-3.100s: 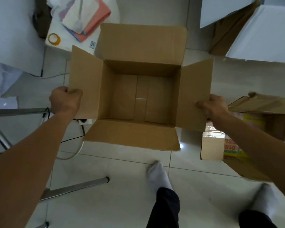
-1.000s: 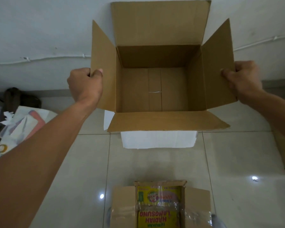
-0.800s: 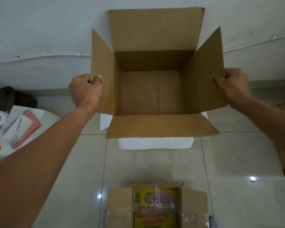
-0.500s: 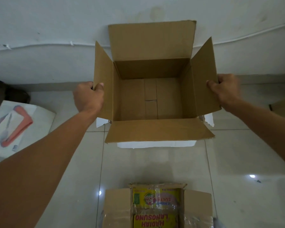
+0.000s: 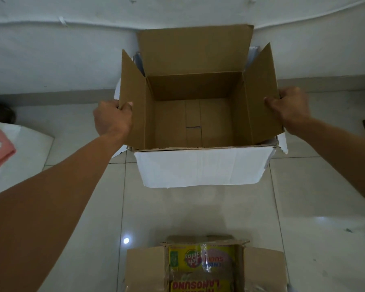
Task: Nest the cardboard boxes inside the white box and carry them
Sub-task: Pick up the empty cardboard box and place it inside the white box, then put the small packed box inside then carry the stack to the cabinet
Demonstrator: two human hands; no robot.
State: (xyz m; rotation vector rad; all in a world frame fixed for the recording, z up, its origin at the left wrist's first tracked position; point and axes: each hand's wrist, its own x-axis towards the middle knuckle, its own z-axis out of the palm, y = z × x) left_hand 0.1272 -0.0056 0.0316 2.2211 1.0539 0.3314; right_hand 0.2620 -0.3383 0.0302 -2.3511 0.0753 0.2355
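Note:
An open brown cardboard box sits down inside the white box on the floor by the wall; its flaps stand up and its inside is empty. My left hand grips the brown box's left flap. My right hand grips its right flap. The white box's front wall shows below the brown box, and bits of its white flaps show at the sides. A second cardboard box with yellow printed labels and clear tape lies on the floor nearer to me.
A white wall with a thin cable rises right behind the boxes. A white sheet with a pink item lies on the floor at the left. Shiny pale tiles separate the two boxes.
The brown box has come down into the white box, so the near flap is tucked away and the white front wall shows. Both hands have kept their hold on the side flaps.

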